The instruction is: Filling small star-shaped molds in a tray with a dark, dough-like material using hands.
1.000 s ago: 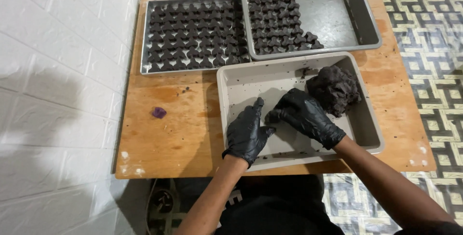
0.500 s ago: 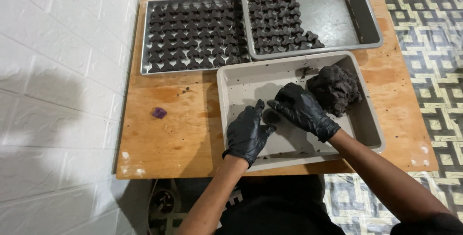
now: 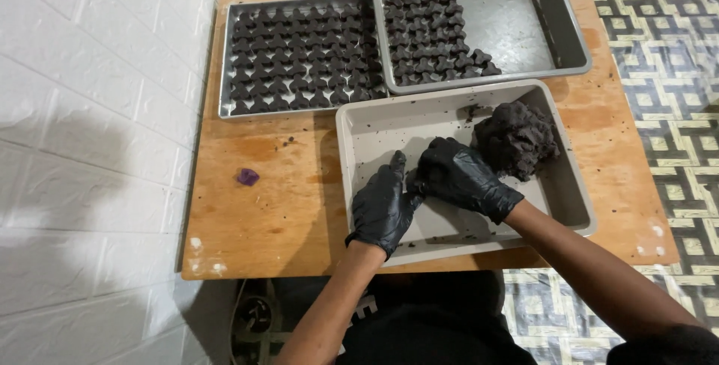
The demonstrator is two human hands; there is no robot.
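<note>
dough lump: (image 3: 515, 139) dark brown mass, in the near tray's 1 o'clock corner, just beside the right hand, not clearly touching it.
near tray: (image 3: 374, 129) beige, rectangular, crumbs on its floor; both hands inside it.
right hand: (image 3: 460, 178) black glove, palm down, fingers curled and pointing to 9 o'clock, closed over something small; what it is, cannot tell.
left hand: (image 3: 384, 206) black glove, at 8 o'clock of the right hand, fingers bent, thumb up, fingertips meeting the right hand's; any hold hidden.
arms: bare forearms, left comes in from 6 o'clock, right from 4 o'clock.
far right tray: (image 3: 547, 32) grey, deep, at 12 o'clock of the near tray, touching it; left half filled with rows of small dark shaped pieces (image 3: 431, 35), right half bare metal.
far left tray: (image 3: 225, 58) shallow metal, at 10 o'clock, packed with the same dark pieces, right edge tucked under the grey tray.
purple bit: (image 3: 248, 177) small, on the board at 9 o'clock of the hands, well apart.
surface: wooden board (image 3: 262, 223), stained, low.
room: white tile floor at 9 o'clock, patterned mat (image 3: 666, 58) at 3 o'clock.
</note>
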